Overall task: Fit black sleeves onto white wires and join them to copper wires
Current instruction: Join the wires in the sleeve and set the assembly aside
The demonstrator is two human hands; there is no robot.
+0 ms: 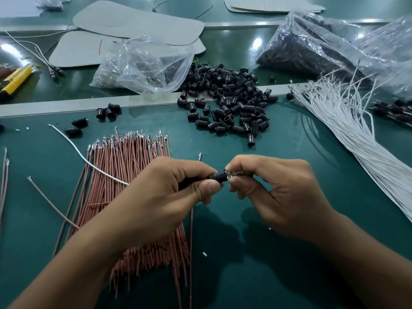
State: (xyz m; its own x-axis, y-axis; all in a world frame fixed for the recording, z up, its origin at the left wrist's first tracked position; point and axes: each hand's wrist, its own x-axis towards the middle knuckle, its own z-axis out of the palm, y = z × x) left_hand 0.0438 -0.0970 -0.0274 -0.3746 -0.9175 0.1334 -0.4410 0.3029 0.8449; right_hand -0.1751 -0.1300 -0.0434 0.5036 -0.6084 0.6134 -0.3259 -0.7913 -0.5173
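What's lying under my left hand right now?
The bundle of copper wires lies beneath the left hand, its middle stretch covered. A white wire runs into the grip; its end is hidden.

Your green counter (138, 121) carries a bundle of copper wires (124, 166) at the near left, a loose pile of black sleeves (231, 97) in the middle, white wires (347, 130) fanned along the right, and farther back a clear bag (145, 65) and grey sheets (138, 21).
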